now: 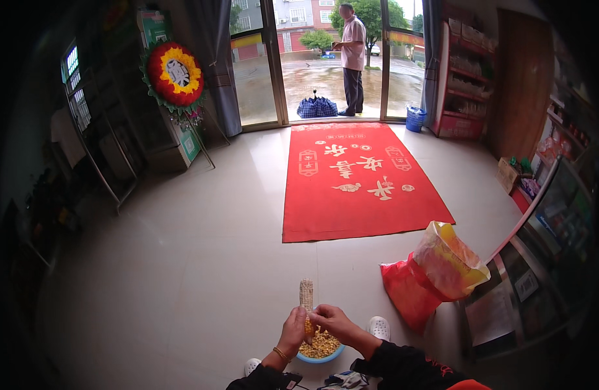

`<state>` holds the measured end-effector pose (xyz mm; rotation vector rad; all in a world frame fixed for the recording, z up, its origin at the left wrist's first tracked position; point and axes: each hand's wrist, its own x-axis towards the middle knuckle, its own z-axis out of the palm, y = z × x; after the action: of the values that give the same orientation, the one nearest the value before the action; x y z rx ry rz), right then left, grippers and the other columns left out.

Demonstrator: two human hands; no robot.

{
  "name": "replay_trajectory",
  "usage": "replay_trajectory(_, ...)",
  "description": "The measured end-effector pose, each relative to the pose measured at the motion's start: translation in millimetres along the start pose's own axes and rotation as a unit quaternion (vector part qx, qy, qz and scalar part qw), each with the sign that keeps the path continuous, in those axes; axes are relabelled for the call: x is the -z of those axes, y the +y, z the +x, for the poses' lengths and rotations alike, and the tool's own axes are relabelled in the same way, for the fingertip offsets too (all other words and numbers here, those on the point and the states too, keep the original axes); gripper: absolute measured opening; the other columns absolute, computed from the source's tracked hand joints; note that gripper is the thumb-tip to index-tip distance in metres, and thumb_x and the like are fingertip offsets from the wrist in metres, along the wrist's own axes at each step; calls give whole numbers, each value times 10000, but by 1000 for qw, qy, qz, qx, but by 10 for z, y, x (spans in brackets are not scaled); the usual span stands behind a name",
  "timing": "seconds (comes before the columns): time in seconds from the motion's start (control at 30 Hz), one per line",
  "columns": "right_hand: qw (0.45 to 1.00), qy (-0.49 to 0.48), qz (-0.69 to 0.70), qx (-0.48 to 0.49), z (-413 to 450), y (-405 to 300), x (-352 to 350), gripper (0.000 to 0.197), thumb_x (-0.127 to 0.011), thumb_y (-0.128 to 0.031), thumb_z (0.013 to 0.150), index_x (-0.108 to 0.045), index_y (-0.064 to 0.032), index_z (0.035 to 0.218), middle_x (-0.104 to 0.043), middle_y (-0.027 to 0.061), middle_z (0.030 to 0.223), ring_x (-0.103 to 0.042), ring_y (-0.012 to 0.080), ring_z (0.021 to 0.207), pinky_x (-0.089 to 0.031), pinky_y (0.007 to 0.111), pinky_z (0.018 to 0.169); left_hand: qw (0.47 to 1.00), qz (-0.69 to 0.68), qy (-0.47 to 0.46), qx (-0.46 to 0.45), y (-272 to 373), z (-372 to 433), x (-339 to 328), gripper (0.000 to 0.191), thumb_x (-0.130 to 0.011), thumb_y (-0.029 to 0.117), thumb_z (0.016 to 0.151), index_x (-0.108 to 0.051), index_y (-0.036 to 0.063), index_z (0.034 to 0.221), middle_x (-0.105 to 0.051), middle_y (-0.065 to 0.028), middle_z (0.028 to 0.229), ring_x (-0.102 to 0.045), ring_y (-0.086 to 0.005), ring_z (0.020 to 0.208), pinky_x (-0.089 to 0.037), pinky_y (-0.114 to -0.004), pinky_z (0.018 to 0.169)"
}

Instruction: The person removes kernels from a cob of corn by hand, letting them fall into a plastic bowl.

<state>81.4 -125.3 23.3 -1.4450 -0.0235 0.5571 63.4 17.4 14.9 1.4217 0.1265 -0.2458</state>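
Note:
A corn cob [306,291] stands nearly upright between my hands, its upper part stripped pale and bare. Yellow kernels still cover part of its lower end. My left hand [292,325] is wrapped around the cob from the left, with a gold-coloured bracelet at the wrist. From the right, the thumb and fingers of my right hand [334,321] press on the cob at the edge of the kernels. Directly below is a light blue basin [321,360] holding loose corn kernels [324,344]; my hands and forearms hide part of it.
A red woven sack [411,290] with a rolled-open top stands to the right, beside a glass-fronted cabinet [548,243]. Ahead, a red mat [328,209] leads to the doorway, with a blue checked umbrella [317,107] and a standing person [354,48]. A flower wreath [175,73] stands left.

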Motion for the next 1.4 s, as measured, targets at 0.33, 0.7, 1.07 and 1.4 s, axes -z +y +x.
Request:
replay_trajectory(0.33,998,-18,64,-6,15,72,28,257,-570,-259,878,-553,-6,841,-546,16,747,-508,78,664,-421,218,598,999,31,16,-38,-113,29,14,353,-359,335,961,-476,17,1062,-545,-59,884,-515,-112,789,-448,-264,694)
replay_trajectory(0.7,963,97,-225,114,33,108,-32,265,-582,-272,861,-545,-10,864,-545,56,753,-516,123,676,-441,279,610,998,47,19,-39,-144,47,33,322,-357,320,961,-483,28,1014,-539,-56,875,-521,-118,798,-445,-268,710)
replay_trajectory(1.07,999,16,34,-12,27,158,10,261,-541,-273,896,-548,-13,921,-562,22,823,-515,76,706,-434,220,615,984,144,58,-87,-101,26,-9,358,-366,333,955,-488,9,1045,-587,-111,842,-577,-188,753,-466,-325,682)
replay_trajectory(1.4,931,-22,364,-23,80,123,231,80,-510,-85,874,-525,-19,917,-602,108,880,-566,142,734,-466,251,633,998,-61,19,-6,-181,116,115,333,-340,316,961,-457,22,1065,-551,-56,868,-577,-121,722,-487,-252,648)
